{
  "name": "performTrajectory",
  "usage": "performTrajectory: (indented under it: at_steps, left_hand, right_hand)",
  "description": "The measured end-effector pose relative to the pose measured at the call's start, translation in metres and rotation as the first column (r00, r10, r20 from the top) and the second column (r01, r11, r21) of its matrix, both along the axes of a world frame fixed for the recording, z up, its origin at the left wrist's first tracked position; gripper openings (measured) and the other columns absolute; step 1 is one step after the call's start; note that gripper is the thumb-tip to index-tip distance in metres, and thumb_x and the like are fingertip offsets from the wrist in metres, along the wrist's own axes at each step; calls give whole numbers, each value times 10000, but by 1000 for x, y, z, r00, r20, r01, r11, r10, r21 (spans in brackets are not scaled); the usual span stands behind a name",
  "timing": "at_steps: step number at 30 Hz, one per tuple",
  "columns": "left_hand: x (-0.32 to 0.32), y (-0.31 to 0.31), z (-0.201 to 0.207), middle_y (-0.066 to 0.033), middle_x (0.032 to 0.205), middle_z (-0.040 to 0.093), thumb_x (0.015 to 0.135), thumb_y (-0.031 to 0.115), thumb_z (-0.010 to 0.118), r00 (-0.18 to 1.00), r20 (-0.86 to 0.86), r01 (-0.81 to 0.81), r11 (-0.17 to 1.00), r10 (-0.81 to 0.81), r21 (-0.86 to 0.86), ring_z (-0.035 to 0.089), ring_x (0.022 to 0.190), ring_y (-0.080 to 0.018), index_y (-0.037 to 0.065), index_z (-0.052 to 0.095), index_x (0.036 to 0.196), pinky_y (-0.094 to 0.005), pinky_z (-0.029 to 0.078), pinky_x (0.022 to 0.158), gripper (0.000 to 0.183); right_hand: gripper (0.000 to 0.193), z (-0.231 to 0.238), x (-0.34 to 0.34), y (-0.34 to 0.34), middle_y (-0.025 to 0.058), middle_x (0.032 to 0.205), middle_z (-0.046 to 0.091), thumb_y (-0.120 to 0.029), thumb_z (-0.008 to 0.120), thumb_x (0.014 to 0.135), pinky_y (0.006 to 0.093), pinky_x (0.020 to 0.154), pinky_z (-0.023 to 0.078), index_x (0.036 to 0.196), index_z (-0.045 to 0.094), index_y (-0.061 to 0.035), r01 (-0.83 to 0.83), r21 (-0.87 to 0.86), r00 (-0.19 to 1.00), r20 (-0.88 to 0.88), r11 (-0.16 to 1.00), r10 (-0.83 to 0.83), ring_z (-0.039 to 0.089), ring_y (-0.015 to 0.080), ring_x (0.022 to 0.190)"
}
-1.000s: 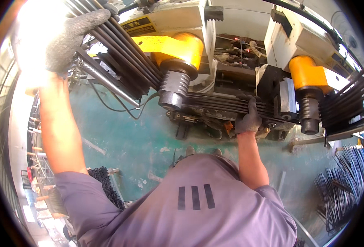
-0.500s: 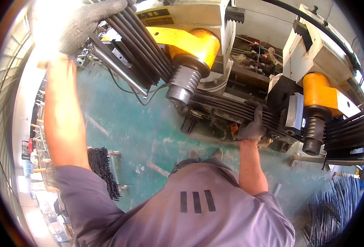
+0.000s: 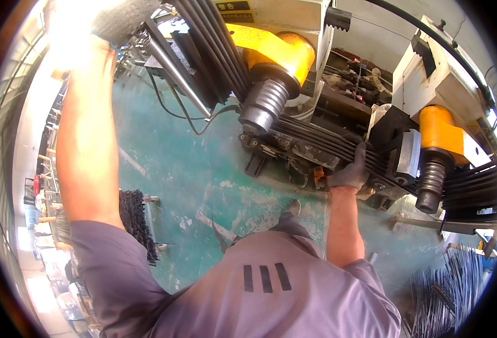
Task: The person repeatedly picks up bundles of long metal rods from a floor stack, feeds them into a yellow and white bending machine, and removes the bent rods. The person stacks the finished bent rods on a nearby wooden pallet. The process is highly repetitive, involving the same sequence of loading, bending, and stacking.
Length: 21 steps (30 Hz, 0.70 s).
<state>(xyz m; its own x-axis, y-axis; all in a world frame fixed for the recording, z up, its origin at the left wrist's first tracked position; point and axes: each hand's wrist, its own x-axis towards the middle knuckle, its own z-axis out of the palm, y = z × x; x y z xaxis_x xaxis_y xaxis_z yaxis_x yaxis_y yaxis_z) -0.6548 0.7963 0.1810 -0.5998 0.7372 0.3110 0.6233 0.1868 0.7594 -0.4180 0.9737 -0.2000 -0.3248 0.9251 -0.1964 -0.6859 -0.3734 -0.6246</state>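
My right hand [image 3: 352, 170], in a dark grey glove, is closed around a row of long dark metal bars [image 3: 319, 142] at the front of the machine, thumb pointing up over them. My left hand [image 3: 126, 21], also gloved, reaches to the upper left, next to the raised end of the dark metal bars. Glare washes out part of it, and its fingers are cut off by the upper edge. Between my hands, a yellow press head [image 3: 285, 53] with a ribbed steel cylinder [image 3: 264, 104] stands over the bars. A coil spring [image 3: 164, 59] lies near my left hand.
A second yellow head [image 3: 441, 128] with a ribbed cylinder stands at the right. A bundle of thin rods [image 3: 448, 298] is at the lower right. Dark stacked pieces [image 3: 135, 225] sit on a rack at the left. A cable [image 3: 186, 115] hangs below the spring. The floor [image 3: 175, 169] is green.
My left hand is farther up, its fingers now out of the picture. My right hand keeps its hold. One shoe has gone from sight, and the view has shifted slightly.
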Motion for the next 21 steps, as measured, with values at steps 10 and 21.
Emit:
performTrajectory:
  at_steps: [10, 21]
  left_hand:
    - [22, -102, -7, -97, 992, 701, 931, 180, 630, 953, -302, -10, 998, 29, 64, 688, 877, -203, 53, 710, 988, -362, 559, 845, 160]
    - [171, -355, -166, -112, 821, 687, 809, 10, 717, 917, 356, -392, 579, 181, 715, 687, 788, -236, 15, 599, 990, -380, 564, 747, 216]
  right_hand:
    - [313, 4, 55, -61, 64, 1050, 674, -303, 475, 1018, 338, 897, 503, 1155, 632, -70, -151, 310, 870, 493, 939, -23, 623, 171, 1010]
    - [252, 29, 100, -168, 69, 980, 639, -256, 566, 1000, 337, 850, 500, 1115, 595, -34, -320, 611, 871, 491, 724, -30, 606, 211, 924]
